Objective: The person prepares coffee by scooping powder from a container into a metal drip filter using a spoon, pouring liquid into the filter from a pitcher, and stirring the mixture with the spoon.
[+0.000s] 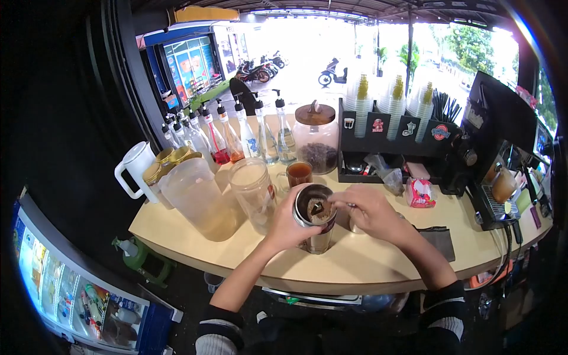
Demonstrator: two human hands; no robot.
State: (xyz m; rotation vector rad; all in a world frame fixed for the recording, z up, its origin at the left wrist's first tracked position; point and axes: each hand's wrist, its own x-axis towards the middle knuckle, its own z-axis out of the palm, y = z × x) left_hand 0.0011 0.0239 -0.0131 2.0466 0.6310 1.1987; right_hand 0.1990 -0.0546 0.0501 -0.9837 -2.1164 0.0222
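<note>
My left hand (288,226) is wrapped round a metal shaker cup (303,218), whose open mouth faces up towards me. Brown liquid with a frothy surface and a dark patch shows inside the cup. Just below it is a clear printed glass (320,243); whether the two touch is hard to see. At the cup's right rim my right hand (371,212) pinches a thin metal utensil, likely a spoon, its far end hidden. Behind the cup stands a glass mug of brown drink (299,174). Left of my left hand are an empty-looking clear jar (253,192) and a large cloudy pitcher (198,201).
Pump syrup bottles (248,133) line the counter's back left, beside a white jug (139,168). A wooden-lidded jar (316,142) and a black organiser (384,133) with stacked cups stand behind. At right are a pink packet (420,193), a dark cloth (439,241) and an espresso machine (494,204).
</note>
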